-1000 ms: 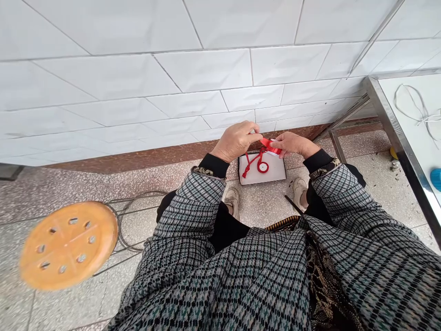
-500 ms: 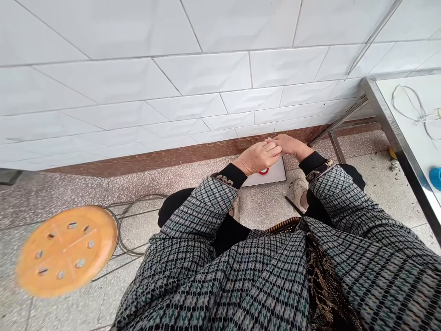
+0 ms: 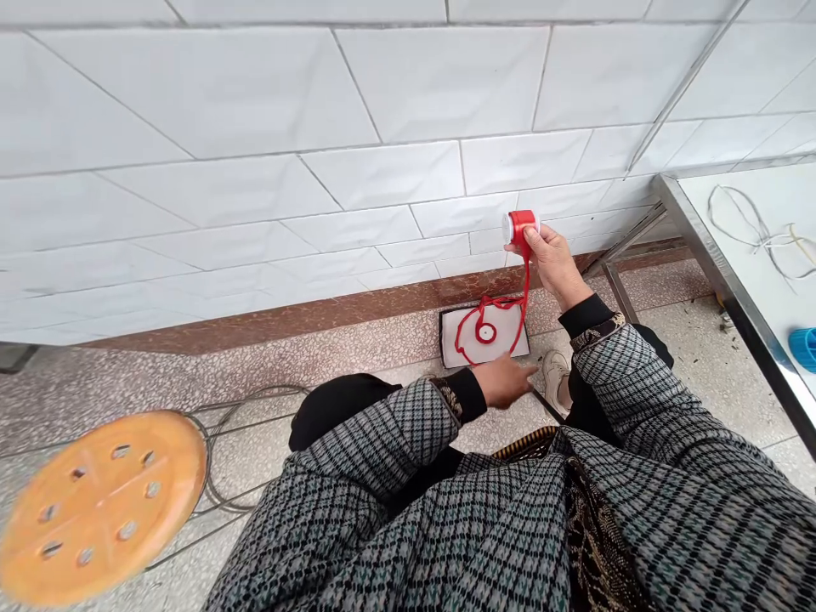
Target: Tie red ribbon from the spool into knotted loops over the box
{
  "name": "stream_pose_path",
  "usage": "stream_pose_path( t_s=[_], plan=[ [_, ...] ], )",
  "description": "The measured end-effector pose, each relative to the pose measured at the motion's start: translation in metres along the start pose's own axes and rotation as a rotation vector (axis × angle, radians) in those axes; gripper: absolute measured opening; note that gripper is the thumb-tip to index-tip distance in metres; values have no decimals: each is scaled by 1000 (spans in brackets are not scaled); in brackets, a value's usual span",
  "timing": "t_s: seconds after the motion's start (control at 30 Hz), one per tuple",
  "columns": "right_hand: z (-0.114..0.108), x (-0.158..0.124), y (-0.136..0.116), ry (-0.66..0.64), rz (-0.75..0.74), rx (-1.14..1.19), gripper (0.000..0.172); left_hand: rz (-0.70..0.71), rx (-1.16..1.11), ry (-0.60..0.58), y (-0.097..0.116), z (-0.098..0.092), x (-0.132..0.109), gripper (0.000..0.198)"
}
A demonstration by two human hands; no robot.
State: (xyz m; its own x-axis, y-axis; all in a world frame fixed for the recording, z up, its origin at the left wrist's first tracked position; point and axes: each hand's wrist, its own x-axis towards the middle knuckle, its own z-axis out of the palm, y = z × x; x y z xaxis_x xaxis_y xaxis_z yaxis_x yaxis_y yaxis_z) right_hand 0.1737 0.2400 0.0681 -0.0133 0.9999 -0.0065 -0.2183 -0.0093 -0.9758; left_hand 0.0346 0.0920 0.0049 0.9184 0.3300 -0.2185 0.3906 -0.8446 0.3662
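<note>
My right hand [image 3: 553, 259] is closed round a white spool wound with red ribbon [image 3: 523, 224], raised in front of the wall. From the spool the ribbon hangs down to a white panel with a dark edge [image 3: 454, 327] on the floor, where it lies in a loose loop. Inside that loop is a small red ring with a white centre [image 3: 486, 332]. My left hand [image 3: 505, 382] is just below the panel's near edge, slightly blurred, a finger stretched out to the right; no object shows in it.
An orange round stool [image 3: 105, 501] with metal legs lies at the lower left. At right, a metal-framed table [image 3: 707, 242] holds white cable [image 3: 762, 238] and a blue plastic item [image 3: 804, 347]. The white tiled wall [image 3: 382, 178] rises ahead; my shoe [image 3: 556, 374] is near the panel.
My hands, together before, have separated. The right has risen with the spool now visible; the left has moved down towards me. The panel and ribbon loop are uncovered, and the view has shifted slightly.
</note>
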Motion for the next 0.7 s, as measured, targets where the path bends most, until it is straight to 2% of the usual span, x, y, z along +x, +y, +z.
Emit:
stream_pose_path(
  t_s=[0.03,0.07,0.1,0.13,0.17,0.23,0.27,0.3,0.33,0.4,0.47,0.57,0.7],
  plan=[
    [-2,1,-3,-7,-47,8,44,18,-58,-118,0,-3,-3,22],
    [-3,1,-5,-15,-86,11,46,17,-113,-182,-5,-9,-6,17],
    [-3,1,-7,-27,-122,14,48,-25,-163,-164,-12,-18,-8,12],
    [-3,1,-8,-41,-157,21,49,-128,-210,-33,-23,-29,-10,19],
    [-2,0,-8,-59,-190,31,50,-273,-250,198,-35,-42,-11,27],
    [1,-1,-7,-98,-240,49,51,-500,-385,756,-62,-64,-12,23],
    [2,-2,-5,-115,-252,47,51,-513,-508,963,-73,-73,-11,17],
    [4,-3,-3,-130,-254,35,51,-468,-669,1098,-81,-79,-10,19],
    [7,-4,0,-142,-249,15,50,-388,-854,1172,-87,-83,-8,27],
    [11,-6,5,-157,-239,-33,49,-207,-1213,1202,-90,-87,-1,39],
    [16,-8,9,-155,-248,-82,47,-106,-1473,1201,-85,-87,8,39],
    [24,-12,10,-120,-262,-122,42,-124,-1675,1241,-77,-86,20,38],
    [34,-16,6,-55,-188,-146,33,-214,-1700,1301,-76,-86,28,33]
  ],
)
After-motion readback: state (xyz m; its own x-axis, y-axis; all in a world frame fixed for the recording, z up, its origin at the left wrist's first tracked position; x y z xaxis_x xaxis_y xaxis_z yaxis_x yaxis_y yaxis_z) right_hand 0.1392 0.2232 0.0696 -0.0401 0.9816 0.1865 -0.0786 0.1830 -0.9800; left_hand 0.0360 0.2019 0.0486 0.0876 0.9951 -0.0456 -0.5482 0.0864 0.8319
